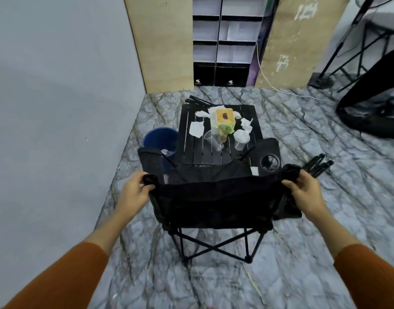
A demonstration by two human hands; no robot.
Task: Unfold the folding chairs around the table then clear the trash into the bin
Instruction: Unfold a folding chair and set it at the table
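A black fabric folding chair (216,197) stands spread open in front of me, its back toward me, facing a low black slatted table (196,150). My left hand (136,190) grips the chair back's top left corner. My right hand (303,188) grips the top right corner. On the table lie crumpled white papers (197,128), clear plastic cups (214,140) and a white tissue box (224,120). A blue bin (160,139) stands left of the table with some paper inside. Another folded chair (317,165) lies on the floor at the right.
A grey wall runs along the left. Behind the table stand wooden panels (165,41) and a black shelf unit (227,41). A further folded chair (196,101) lies at the table's far edge. A person's dark-clad leg (370,103) and a black stand are at the right.
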